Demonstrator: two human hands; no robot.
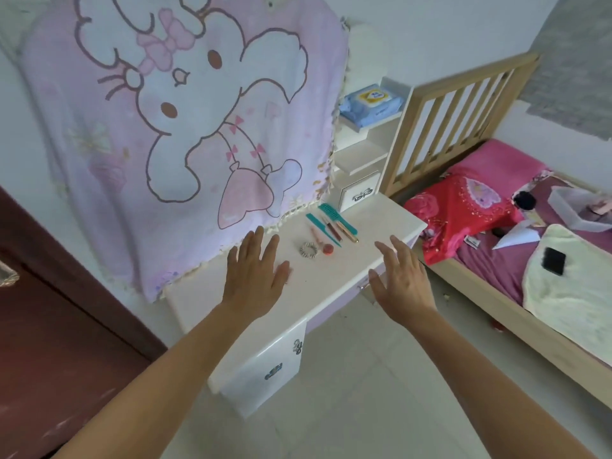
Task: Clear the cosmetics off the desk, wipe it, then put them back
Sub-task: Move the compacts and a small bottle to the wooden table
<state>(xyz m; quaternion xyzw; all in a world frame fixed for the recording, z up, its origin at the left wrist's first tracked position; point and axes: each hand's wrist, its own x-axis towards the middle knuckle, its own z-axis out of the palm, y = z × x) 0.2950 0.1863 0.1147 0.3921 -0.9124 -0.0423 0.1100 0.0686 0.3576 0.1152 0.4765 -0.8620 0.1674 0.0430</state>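
White desk [334, 279], pink blanket [99, 127] behind, combs [337, 218], maybe lipsticks [347, 234] — left hand [255, 276], right hand [402, 283] spread, empty

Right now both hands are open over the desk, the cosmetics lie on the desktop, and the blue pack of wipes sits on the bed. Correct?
One slip: the head view shows the blue pack of wipes on the white shelf beyond the desk, not on the bed. The left hand and right hand are open over the desk, with the cosmetics on it.
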